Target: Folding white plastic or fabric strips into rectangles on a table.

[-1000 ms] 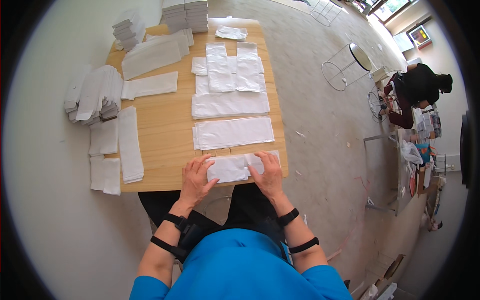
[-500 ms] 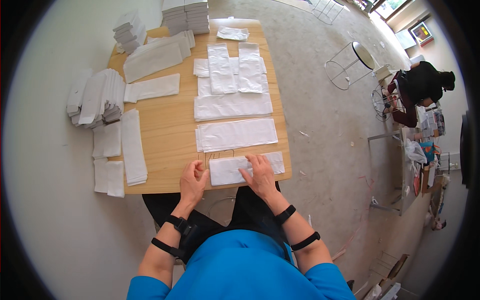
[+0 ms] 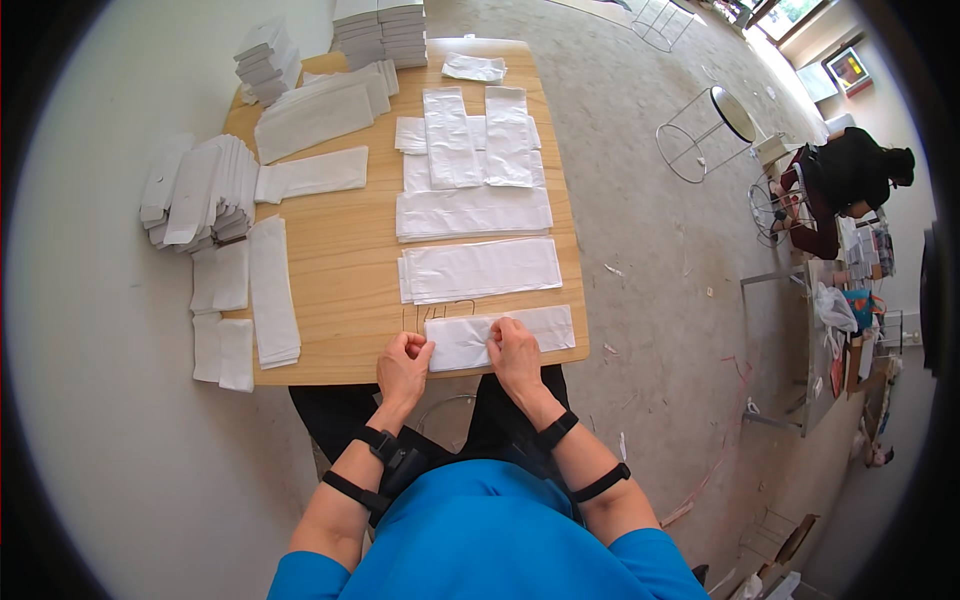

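Note:
A long white folded sheet [image 3: 548, 326], thin and creased, lies flat along the table's near edge. My left hand [image 3: 403, 368] is closed, with thumb and forefinger pinched at the sheet's left end. Over its middle, my right hand [image 3: 516, 358] has its fingers curled together on the sheet, thumb tucked to the left. Whether the right fingertips grip one layer or several is hidden. Just beyond lies a stack of similar white sheets [image 3: 485, 270], beside pen marks [image 3: 440, 311] on the wooden table [image 3: 340, 270].
More white sheets [image 3: 475, 215] lie farther off, two [image 3: 508, 135] of them crosswise. Along the left edge are a long stack [image 3: 272, 295] and a pile of white flat boxes [image 3: 200, 190]. Box stacks [image 3: 380, 32] stand at the back. Rightward are a stool [image 3: 733, 113] and a seated person [image 3: 850, 180].
My left hand has moved right to the sheet's left end and pinched. My right hand's spread fingers have drawn together on the sheet. The view has shifted slightly.

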{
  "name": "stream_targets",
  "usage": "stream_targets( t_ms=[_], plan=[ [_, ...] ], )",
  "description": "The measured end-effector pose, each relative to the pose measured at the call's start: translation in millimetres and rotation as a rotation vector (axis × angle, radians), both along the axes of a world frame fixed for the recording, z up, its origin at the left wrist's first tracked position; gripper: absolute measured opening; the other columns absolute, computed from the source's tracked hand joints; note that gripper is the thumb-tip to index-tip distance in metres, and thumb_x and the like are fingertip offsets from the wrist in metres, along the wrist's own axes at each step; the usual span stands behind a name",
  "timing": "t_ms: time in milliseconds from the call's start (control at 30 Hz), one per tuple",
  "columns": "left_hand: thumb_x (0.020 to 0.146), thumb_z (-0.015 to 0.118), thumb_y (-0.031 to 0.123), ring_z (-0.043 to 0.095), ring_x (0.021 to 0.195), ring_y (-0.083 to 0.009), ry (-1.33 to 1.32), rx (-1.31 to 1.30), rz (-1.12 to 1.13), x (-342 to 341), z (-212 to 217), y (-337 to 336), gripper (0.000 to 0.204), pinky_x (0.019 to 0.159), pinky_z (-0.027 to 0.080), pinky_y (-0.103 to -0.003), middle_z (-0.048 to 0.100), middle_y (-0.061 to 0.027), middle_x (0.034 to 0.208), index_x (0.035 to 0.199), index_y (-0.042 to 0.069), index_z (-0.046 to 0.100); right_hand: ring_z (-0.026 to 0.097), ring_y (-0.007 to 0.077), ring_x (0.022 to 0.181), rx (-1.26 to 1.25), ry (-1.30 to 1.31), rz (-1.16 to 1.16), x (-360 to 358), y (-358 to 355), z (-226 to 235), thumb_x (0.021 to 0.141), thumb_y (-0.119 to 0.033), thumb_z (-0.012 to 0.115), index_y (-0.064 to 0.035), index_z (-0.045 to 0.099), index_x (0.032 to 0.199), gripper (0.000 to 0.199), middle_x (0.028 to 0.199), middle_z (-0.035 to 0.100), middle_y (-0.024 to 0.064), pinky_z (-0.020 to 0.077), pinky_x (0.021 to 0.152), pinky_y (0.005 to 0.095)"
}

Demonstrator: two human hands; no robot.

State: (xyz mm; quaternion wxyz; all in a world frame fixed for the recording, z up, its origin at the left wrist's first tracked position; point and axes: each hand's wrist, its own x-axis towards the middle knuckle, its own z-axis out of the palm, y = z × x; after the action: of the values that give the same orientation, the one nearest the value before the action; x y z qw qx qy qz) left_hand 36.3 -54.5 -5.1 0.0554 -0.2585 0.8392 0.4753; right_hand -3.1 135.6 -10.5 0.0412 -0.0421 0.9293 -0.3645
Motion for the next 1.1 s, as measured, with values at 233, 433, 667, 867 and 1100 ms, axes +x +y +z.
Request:
stream_targets(
  t_ms=[233, 433, 667, 867, 1100],
  plan=[
    [0.08, 0.073, 0.026, 0.06, 0.064, -0.0202, -0.067, -0.104, -0.055, -2.9, 11.7, 5.0, 0.023, 0.062, 0.048, -0.034, 0.06, -0.0047, 0.069, 0.088, 0.006, 0.065, 0.063, 0.0357, 0.079, -0.073, -0.018, -0.133, -1.1, 16.1, 9.0, 0.078, -0.005, 0.066, -0.0025, 0.062, 0.092, 0.015, 0.083, 0.063, 0.016, 0.0506, 0.07, 0.044],
    [0.083, 0.073, 0.024, 0.057, 0.064, -0.0132, 0.068, 0.058, -0.033, 3.0, -5.6, -10.2, 0.022, 0.062, 0.048, -0.028, 0.061, -0.002, 0.069, 0.089, 0.005, 0.065, 0.065, 0.0339, 0.072, -0.109, -0.144, -0.297, -2.6, 31.5, 16.8, 0.077, -0.018, 0.071, -0.0021, 0.067, 0.079, 0.017, 0.072, 0.065, 0.0142, 0.0509, 0.066, 0.0426],
    [0.082, 0.074, 0.023, 0.057, 0.063, -0.0112, 0.038, 0.081, -0.057, -1.1, -4.6, -6.1, 0.022, 0.061, 0.048, -0.027, 0.062, -0.0022, 0.07, 0.088, 0.003, 0.066, 0.066, 0.0341, 0.072, 0.061, -0.217, -0.211, -5.3, 16.6, 6.3, 0.072, -0.025, 0.077, -0.0029, 0.066, 0.076, 0.025, 0.071, 0.066, 0.0151, 0.052, 0.067, 0.0421],
    [0.082, 0.074, 0.022, 0.057, 0.063, -0.011, 0.059, 0.161, -0.079, -0.3, -3.3, -7.4, 0.022, 0.061, 0.048, -0.026, 0.062, -0.0018, 0.07, 0.09, 0.003, 0.067, 0.066, 0.032, 0.074, -0.003, -0.281, -0.226, -8.0, 17.6, 7.2, 0.071, -0.021, 0.076, -0.0038, 0.066, 0.074, 0.02, 0.074, 0.067, 0.0139, 0.0519, 0.067, 0.041],
    [0.081, 0.074, 0.024, 0.059, 0.062, -0.0139, -0.015, 0.049, -0.096, -1.5, -0.6, -3.7, 0.022, 0.061, 0.049, -0.029, 0.063, -0.0028, 0.069, 0.088, 0.004, 0.068, 0.065, 0.0308, 0.069, -0.035, -0.234, -0.202, -6.1, 15.3, 7.5, 0.072, -0.015, 0.072, -0.0039, 0.067, 0.074, 0.012, 0.07, 0.066, 0.0125, 0.0511, 0.065, 0.0406]
  ],
)
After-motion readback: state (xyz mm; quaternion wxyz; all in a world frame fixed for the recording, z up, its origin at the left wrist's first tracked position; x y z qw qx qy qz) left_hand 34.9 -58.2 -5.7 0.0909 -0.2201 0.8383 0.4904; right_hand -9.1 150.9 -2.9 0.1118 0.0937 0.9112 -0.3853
